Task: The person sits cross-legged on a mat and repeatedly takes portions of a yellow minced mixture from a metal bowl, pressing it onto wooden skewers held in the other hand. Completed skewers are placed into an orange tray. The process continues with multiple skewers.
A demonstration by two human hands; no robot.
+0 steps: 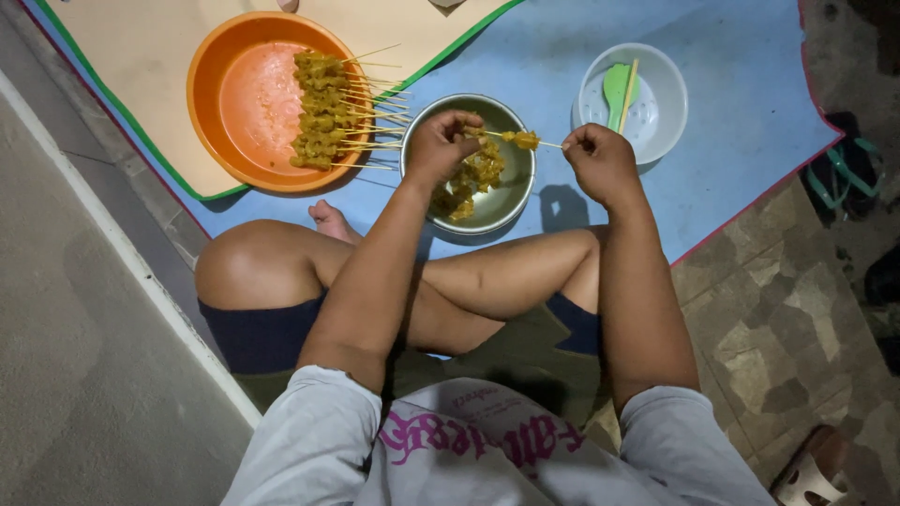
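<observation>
My right hand (600,159) pinches the end of a thin wooden skewer (548,143) that carries a few yellow marinated meat pieces (521,140). My left hand (441,145) is closed over the skewer's other end, above a metal bowl (511,201) of yellow meat chunks (473,178). I sit cross-legged, and the bowl rests just beyond my knees on a blue mat (741,103).
An orange bowl (211,94) at the left holds several finished skewers (323,108), on a beige mat with a green edge (141,47). A pale bowl (656,103) with a green spoon and sticks stands at the right. Sandals (844,173) lie on the stone floor.
</observation>
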